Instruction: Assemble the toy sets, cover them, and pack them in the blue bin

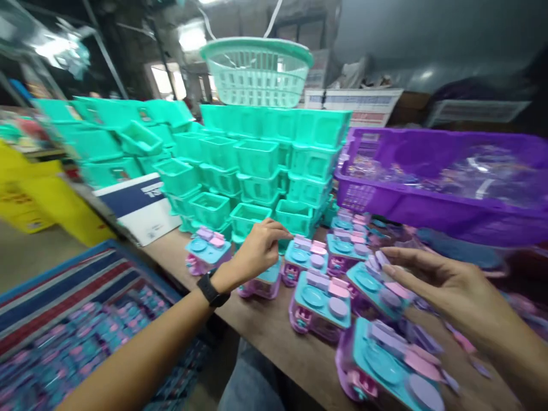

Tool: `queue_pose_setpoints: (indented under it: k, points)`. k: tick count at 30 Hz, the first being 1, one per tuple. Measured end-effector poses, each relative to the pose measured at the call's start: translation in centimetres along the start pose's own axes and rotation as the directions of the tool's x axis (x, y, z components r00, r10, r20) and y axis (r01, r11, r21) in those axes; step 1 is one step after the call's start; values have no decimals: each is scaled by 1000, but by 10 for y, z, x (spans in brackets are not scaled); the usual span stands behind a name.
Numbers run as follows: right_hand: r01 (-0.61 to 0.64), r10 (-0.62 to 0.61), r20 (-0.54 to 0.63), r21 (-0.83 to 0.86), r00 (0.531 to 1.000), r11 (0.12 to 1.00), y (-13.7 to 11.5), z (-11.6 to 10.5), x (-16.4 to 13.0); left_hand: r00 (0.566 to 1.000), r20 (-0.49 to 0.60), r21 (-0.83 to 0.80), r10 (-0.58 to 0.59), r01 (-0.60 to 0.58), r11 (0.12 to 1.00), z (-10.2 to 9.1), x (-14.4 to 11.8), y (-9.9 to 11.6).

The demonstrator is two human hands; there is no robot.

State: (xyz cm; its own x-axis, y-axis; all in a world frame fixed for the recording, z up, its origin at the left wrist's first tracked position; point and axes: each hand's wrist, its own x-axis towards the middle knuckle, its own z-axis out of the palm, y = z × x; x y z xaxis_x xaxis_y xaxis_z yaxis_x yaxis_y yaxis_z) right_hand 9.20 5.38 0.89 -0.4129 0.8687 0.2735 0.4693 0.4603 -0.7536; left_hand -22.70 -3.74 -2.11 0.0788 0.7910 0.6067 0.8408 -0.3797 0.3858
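Toy kitchen unit, pink base with teal top, sits near the table's left edge under the left hand, fingers curled together on its top. Right hand hovers open, fingers spread, touching the tilted toy unit to the right. More finished toy units crowd the near right. Stacked teal toy baskets rise behind; purple crate far right, blue bin of parts near left.
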Motion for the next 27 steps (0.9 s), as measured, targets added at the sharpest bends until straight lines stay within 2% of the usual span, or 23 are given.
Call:
queue_pose_setpoints:
  k: [3,5,8,10,11,14,18,22,27]
  points:
    - [155,-161,176,45,971,987,-49,48,23,984,-148,-3,-100,100,995,-24,-21,-11]
    - [283,-293,302,76,907,956,-71,82,34,969,-209,-5,-135,137,991,-35,-38,-17]
    - [436,-421,493,92,761,895,-87,124,41,962,-251,12,-106,113,994,-40,-65,-19]
    - [497,-430,567,42,702,867,-87,144,40,967,-248,24,-63,71,997,-36,-81,-17]
    - [524,-424,586,-1,691,852,-86,152,38,971,-234,31,-42,51,998,-32,-88,-15]
    - [604,-438,578,-121,688,788,-77,166,32,988,-151,54,-4,13,998,-17,-103,-13]
    - [655,-503,523,-149,688,741,-65,171,27,1000,-26,49,1,0,999,-2,-109,-16]
    - [676,-547,495,-116,675,728,-55,170,29,999,31,32,11,-12,999,0,-106,-18]
    - [737,-573,516,-191,637,648,-46,176,33,998,59,2,27,-27,1000,-4,-101,-18]
